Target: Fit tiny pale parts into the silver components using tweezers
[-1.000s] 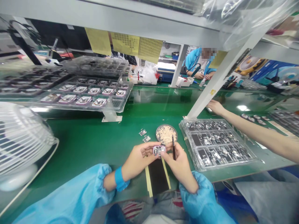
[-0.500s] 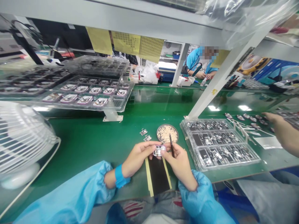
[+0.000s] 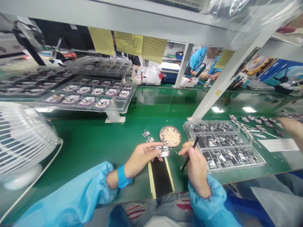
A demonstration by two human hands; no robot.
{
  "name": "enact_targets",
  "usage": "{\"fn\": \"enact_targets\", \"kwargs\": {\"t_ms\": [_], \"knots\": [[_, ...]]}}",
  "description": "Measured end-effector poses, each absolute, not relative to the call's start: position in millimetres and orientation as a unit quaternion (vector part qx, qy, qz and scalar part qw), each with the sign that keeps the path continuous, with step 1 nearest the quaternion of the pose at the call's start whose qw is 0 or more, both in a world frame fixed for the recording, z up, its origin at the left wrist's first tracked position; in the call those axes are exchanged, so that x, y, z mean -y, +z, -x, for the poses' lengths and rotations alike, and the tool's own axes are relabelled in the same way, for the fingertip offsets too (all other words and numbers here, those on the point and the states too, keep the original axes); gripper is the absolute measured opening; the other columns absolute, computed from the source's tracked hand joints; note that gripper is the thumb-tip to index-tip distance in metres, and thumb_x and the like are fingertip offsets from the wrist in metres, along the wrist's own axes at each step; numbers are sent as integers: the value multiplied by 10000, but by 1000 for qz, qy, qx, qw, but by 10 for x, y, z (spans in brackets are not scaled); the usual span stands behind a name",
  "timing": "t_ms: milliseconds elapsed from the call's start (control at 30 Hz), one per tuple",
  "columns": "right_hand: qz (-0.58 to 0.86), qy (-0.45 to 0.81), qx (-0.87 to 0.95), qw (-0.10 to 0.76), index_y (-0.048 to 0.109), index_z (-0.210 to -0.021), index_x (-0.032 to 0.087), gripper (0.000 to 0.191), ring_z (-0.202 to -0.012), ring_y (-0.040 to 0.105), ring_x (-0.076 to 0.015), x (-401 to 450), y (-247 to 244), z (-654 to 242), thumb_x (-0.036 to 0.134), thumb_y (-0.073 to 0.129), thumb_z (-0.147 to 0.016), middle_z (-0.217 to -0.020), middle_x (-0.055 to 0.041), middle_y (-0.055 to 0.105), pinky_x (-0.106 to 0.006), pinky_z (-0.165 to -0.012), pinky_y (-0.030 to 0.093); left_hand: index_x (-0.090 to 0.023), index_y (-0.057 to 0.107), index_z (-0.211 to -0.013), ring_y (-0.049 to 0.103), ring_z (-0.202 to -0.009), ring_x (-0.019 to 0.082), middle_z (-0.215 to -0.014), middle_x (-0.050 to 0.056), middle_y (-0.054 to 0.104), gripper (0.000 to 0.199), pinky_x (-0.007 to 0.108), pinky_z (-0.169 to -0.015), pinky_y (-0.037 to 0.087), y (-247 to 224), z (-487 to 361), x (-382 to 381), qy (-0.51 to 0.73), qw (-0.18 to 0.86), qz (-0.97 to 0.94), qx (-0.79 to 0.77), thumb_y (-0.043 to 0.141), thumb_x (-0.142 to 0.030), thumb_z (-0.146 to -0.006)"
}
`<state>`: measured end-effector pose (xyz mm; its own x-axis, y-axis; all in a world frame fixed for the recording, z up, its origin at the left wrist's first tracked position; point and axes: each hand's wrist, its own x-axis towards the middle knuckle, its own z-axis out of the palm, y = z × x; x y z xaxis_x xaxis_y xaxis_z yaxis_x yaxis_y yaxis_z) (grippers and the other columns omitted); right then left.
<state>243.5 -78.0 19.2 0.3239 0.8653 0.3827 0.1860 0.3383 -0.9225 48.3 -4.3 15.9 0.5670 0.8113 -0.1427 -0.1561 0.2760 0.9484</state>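
Note:
My left hand (image 3: 143, 157) is closed on a small silvery part with a pale rim (image 3: 163, 151), above the top end of a black strip edged with yellow tape (image 3: 161, 178). My right hand (image 3: 196, 164) grips dark tweezers (image 3: 190, 155), which slant down to the left, their lower end over the green bench. Between and beyond the hands lies a round dish of small beige pieces (image 3: 170, 136). Two small metal parts (image 3: 148, 136) rest left of the dish.
Right of my right hand is a clear tray (image 3: 224, 145) of small parts. A white fan (image 3: 26, 142) stands at left, below raised trays (image 3: 90, 94). A slanted post (image 3: 213, 91) rises behind. Another person's hand (image 3: 292, 127) reaches in at right; a person in blue (image 3: 199, 61) sits opposite.
My right hand has moved right, off the small part, and the tweezers have swung to point down-left. My left hand still holds the part. The other person's hand at right has shifted right.

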Motion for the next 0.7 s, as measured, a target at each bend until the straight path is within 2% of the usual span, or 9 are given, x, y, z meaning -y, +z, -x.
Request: {"fn": "enact_targets", "kwargs": {"t_ms": [67,200,467,700], "knots": [[486,248,549,633,699,-828,198,313,-732,585,-161,813,249,-2458,336,497,-1024,-796,-30,621,-279,-654,459,-114,681,-1221,685,-681,142,-794,82,764,433,185,-540,399,147,-474,42,322,733,-502,-326,754,-342,-860],[461,267,583,613,750,-907,235,27,-790,671,-188,807,274,-2424,236,734,-886,-865,-29,719,-300,-710,527,-135,687,-1219,686,-717,144,-905,97,762,414,192,-574,392,130,-464,52,316,748,-490,-317,752,-337,-864],[502,203,601,588,772,-884,258,80,-792,708,-184,795,232,-2441,194,782,-836,-850,-11,759,-293,-743,556,-129,687,-1214,692,-717,152,-937,107,759,419,202,-574,385,127,-461,41,316,746,-490,-322,753,-342,-860],[511,208,610,569,772,-859,249,55,-770,714,-177,774,225,-2402,202,785,-832,-828,-6,764,-281,-736,556,-132,688,-1212,691,-710,145,-933,103,761,415,196,-570,384,122,-476,38,312,744,-496,-322,750,-342,-860]]}}
